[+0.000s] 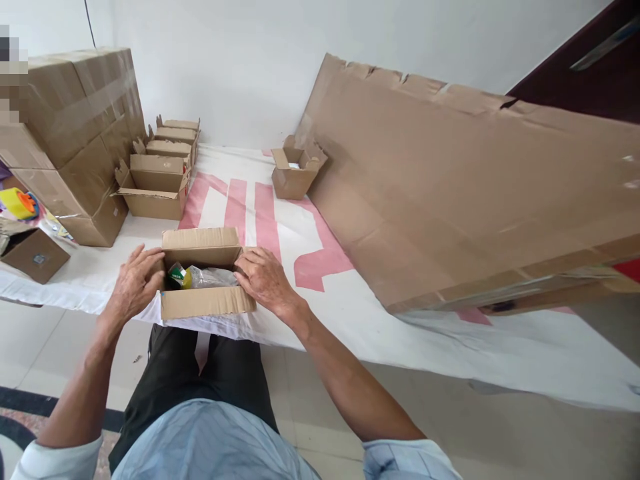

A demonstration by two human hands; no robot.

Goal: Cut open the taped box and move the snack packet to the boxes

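Note:
In the head view, a small open cardboard box (207, 303) stands at the table's front edge, its two long flaps folded outward. Inside lies a clear plastic-wrapped item (213, 277) with a green-and-white label and a yellow part; its kind is not clear. My left hand (136, 283) grips the box's left end, fingers bent over the edge and thumb beside it. At the opposite end, my right hand (265, 279) is closed over the side flap, its fingertips reaching the inner edge. The end flaps are mostly hidden by my fingers.
Several open small boxes (153, 203) line up at the back left beside stacked taped cartons (93, 157). A tape dispenser (20, 203) and another box (37, 257) lie far left. One open box (293, 183) stands at the back, touching a large cardboard sheet (450, 200) on the right.

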